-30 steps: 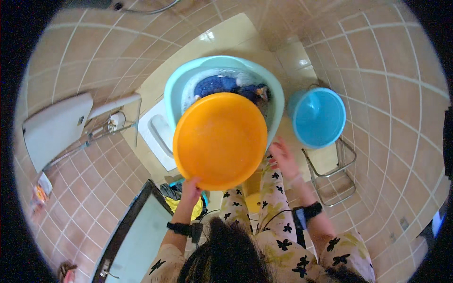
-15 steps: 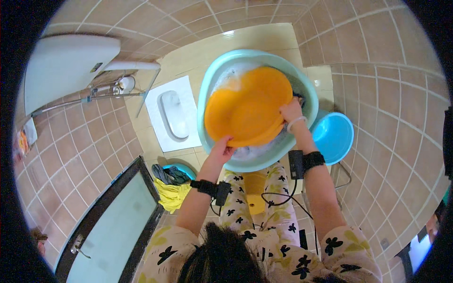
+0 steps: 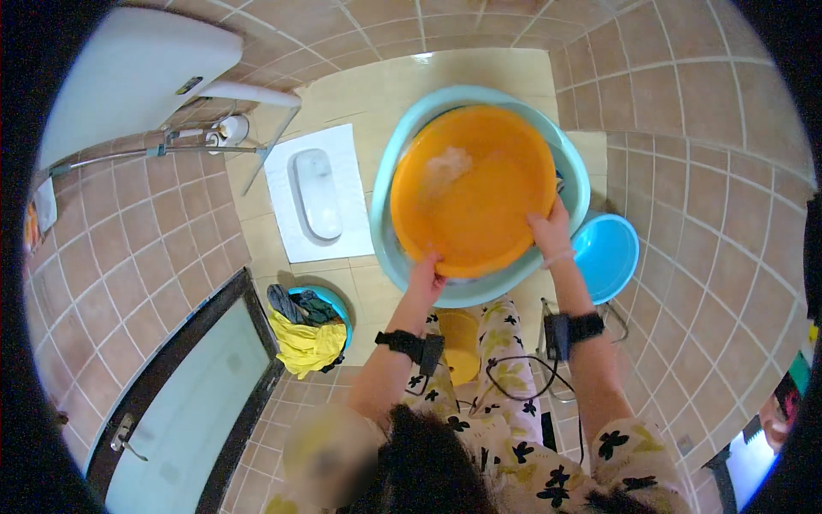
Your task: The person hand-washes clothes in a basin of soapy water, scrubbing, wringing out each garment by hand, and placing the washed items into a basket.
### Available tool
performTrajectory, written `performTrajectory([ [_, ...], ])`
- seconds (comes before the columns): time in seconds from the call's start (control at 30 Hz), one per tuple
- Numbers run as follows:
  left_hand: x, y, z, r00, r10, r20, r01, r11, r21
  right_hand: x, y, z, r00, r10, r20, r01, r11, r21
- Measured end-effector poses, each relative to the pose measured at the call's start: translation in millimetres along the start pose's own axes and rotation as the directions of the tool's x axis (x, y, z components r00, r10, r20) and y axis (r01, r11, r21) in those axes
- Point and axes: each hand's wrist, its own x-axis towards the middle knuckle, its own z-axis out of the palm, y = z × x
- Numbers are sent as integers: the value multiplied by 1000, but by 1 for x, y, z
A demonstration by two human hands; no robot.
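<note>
An orange basin [image 3: 488, 201] is held by its near rim in both my hands. My left hand [image 3: 425, 276] grips the rim at the lower left, thumb on the inside. My right hand [image 3: 550, 230] holds the rim at the lower right. Some suds or cloudy water show inside the orange basin. Beneath it stands a larger pale green tub [image 3: 390, 248], mostly covered; a bit of dark cloth shows at its right side.
A light blue bucket [image 3: 606, 257] stands right of the tub. Left are a white squat toilet [image 3: 330, 223] and a blue basin [image 3: 342, 313] heaped with yellow and dark clothes [image 3: 310, 343]. A yellow stool [image 3: 461, 338] is between my legs. A door [image 3: 201, 403] is at lower left.
The orange basin has levelled out from a tilt and now covers more of the tub. Both hands keep hold of its rim.
</note>
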Motion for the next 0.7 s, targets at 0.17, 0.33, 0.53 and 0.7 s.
performTrajectory([
  [0.17, -55, 6, -18, 996, 84, -10, -85, 994, -73, -86, -129, 26, 987, -154, 55, 161, 971, -178],
  [0.33, -105, 51, -44, 979, 203, 17, -202, 978, -47, -128, -191, 98, 919, -374, 128, 390, 808, -441],
  [0.53, -48, 100, -112, 975, 28, 220, 23, 973, -229, -159, -242, 214, 828, -305, 471, 555, 562, -613],
  [0.7, -53, 152, -137, 957, 254, 140, -192, 916, -353, -173, -245, 283, 758, -342, 556, 653, 395, -647],
])
